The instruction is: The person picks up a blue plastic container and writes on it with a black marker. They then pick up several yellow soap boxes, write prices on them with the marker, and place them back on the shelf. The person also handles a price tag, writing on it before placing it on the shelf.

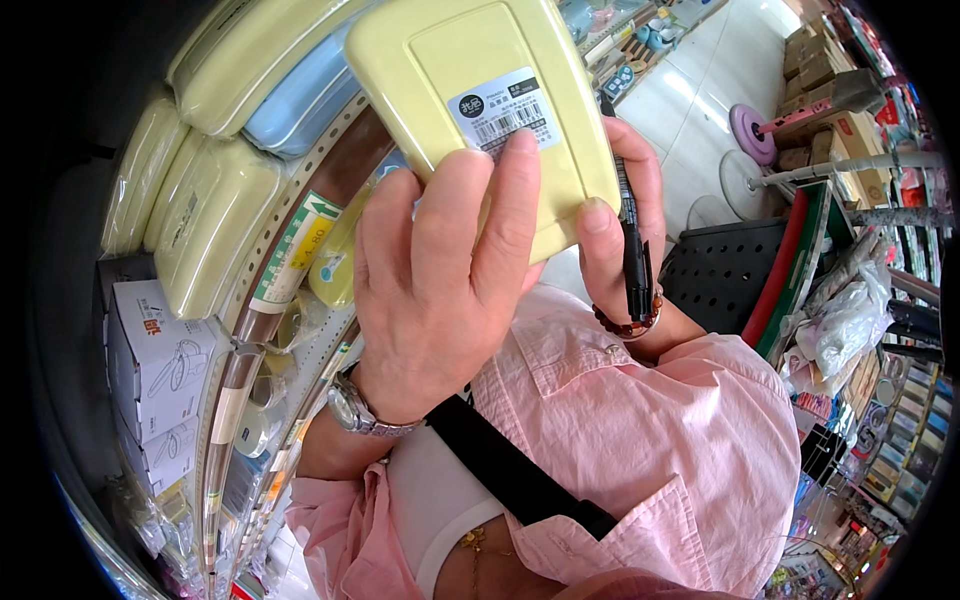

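A pale yellow plastic box (480, 45) is raised before me, bearing a silver label with a barcode and writing. My left hand (442, 285), with a metal watch (349, 405) at its wrist, lies over the box's near left part. Its index fingertip touches the label, while its thumb is mostly hidden, so a grip cannot be made out. At the near right corner, my right hand (604, 251) holds the box, thumb on the face and fingers along the side. A black pen (636, 270) is also held in that hand, pointing down past a beaded bracelet (622, 328).
Wrapped yellow boxes (217, 217) and a blue box (304, 97) fill the shelf close on my left, above white cartons (154, 367). Its edge carries a price tag (296, 251). To the right stand a black perforated panel (724, 262) and round-based stands (752, 135) on the tiled floor (694, 97).
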`<action>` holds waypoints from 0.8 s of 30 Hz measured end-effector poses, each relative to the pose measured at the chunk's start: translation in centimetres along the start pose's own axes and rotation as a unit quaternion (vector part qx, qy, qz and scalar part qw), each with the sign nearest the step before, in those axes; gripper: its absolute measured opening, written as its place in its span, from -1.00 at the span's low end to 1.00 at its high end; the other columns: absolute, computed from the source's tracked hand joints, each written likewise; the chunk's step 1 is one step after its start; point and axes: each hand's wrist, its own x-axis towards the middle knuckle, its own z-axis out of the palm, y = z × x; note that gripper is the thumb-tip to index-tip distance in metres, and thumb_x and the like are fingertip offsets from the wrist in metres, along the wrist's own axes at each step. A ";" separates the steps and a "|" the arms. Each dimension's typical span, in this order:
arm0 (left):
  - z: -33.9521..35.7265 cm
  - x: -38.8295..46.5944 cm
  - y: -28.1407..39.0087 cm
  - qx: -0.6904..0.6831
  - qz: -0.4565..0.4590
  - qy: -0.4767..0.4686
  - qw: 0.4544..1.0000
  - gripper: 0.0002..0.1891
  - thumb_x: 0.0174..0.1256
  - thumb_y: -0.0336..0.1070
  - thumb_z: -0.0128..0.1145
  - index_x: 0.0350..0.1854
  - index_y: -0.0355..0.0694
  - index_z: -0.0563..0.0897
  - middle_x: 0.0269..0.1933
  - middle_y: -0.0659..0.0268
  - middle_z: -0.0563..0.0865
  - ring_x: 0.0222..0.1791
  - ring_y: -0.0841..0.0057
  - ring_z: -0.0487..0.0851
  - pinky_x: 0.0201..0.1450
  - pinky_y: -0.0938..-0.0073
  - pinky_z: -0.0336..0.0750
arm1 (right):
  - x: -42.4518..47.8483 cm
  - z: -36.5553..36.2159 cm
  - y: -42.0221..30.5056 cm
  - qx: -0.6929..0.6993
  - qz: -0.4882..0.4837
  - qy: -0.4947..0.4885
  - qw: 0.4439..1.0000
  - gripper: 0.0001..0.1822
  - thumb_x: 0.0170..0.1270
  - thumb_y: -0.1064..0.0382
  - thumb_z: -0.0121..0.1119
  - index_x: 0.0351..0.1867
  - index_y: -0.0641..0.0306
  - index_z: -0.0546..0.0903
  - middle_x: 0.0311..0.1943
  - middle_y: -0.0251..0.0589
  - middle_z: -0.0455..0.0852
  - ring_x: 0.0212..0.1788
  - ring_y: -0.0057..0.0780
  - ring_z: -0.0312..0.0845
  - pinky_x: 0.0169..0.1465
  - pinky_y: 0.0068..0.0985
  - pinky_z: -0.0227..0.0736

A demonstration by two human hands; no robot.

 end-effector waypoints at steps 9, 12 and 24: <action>0.5 -0.2 -0.4 0.001 -0.005 0.006 1.000 -0.19 -0.39 -0.30 0.49 0.16 -0.18 0.53 -0.02 0.22 0.46 -0.10 0.27 0.49 -0.10 0.31 0.45 | 0.2 0.2 0.1 -0.001 0.017 0.002 1.000 -0.35 0.27 0.09 0.18 0.23 0.43 0.21 0.02 -0.11 0.44 0.04 -0.47 0.37 0.13 -0.49 0.31; 0.4 -0.3 -0.5 0.003 -0.008 0.004 1.000 -0.18 -0.38 -0.29 0.49 0.17 -0.18 0.52 -0.02 0.22 0.46 -0.09 0.27 0.48 -0.10 0.31 0.44 | 0.2 0.3 0.2 -0.016 0.018 0.001 1.000 -0.35 0.27 0.09 0.19 0.23 0.42 0.21 0.02 -0.12 0.44 0.04 -0.47 0.37 0.13 -0.49 0.31; 0.2 -0.5 -0.3 0.005 -0.009 -0.012 1.000 -0.15 -0.41 -0.30 0.50 0.19 -0.14 0.52 0.00 0.21 0.44 -0.08 0.25 0.46 -0.09 0.29 0.44 | -0.1 0.2 0.5 -0.016 0.008 -0.008 1.000 -0.33 0.28 0.06 0.18 0.24 0.43 0.19 0.03 -0.08 0.45 0.05 -0.43 0.40 0.11 -0.48 0.34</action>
